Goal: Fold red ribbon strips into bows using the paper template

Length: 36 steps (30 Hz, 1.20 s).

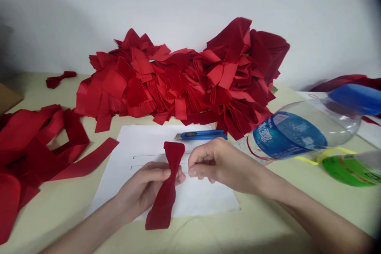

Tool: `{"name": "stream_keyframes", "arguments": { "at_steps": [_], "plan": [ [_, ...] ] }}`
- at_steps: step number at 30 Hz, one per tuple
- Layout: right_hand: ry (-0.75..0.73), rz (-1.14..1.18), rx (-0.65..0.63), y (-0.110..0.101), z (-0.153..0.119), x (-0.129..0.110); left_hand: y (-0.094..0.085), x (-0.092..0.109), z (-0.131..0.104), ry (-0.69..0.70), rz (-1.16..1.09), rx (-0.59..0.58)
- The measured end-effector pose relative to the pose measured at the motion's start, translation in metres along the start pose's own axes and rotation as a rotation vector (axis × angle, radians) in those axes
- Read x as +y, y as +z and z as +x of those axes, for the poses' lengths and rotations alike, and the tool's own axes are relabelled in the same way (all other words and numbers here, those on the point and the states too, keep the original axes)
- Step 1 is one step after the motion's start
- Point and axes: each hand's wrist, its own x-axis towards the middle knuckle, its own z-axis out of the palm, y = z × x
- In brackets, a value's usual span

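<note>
A dark red ribbon (pixel 166 200), gathered narrow at its middle and flaring at both ends, stands roughly upright in my left hand (pixel 139 186). The thumb and fingers of that hand pinch its gathered waist. Just right of the ribbon is my right hand (pixel 217 162), its thumb and index fingertip pressed together; anything between them is too small to make out. Beneath both hands lies a white paper sheet (pixel 116 190) with thin drawn lines. A blue utility knife (pixel 201 135), blade tip showing, rests on the sheet's far part.
A big heap of cut red ribbon pieces (pixel 172 83) sits against the wall. Long ribbon loops (pixel 38 135) spread at left, with a small gathered ribbon (pixel 61 79) behind. To the right lie a clear bottle with a blue label (pixel 291 135) and a green-labelled bottle (pixel 351 170).
</note>
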Motion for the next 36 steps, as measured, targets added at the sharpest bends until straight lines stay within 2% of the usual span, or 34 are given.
{"name": "stream_keyframes", "arguments": {
  "at_steps": [4, 7, 13, 21, 30, 36],
  "plan": [
    [-0.091, 0.149, 0.122, 0.001, -0.006, -0.016, 0.0, -0.001, 0.0, 0.025, 0.005, 0.072],
    [-0.146, 0.258, 0.117, 0.014, -0.006, -0.021, 0.006, 0.0, -0.002, 0.054, 0.026, 0.117],
    [-0.116, 0.161, 0.235, 0.039, 0.007, -0.005, 0.018, 0.001, -0.007, 0.127, 0.061, 0.181],
    [-0.079, 0.097, 0.244, 0.041, 0.011, 0.003, 0.018, -0.002, -0.01, 0.175, 0.12, 0.208],
    [-0.063, 0.122, 0.192, 0.036, 0.014, 0.006, 0.009, -0.003, -0.008, 0.308, 0.365, 0.292],
    [-0.043, 0.067, 0.199, 0.036, 0.012, 0.007, 0.009, 0.0, -0.009, 0.27, 0.389, 0.275]
  ]
}}
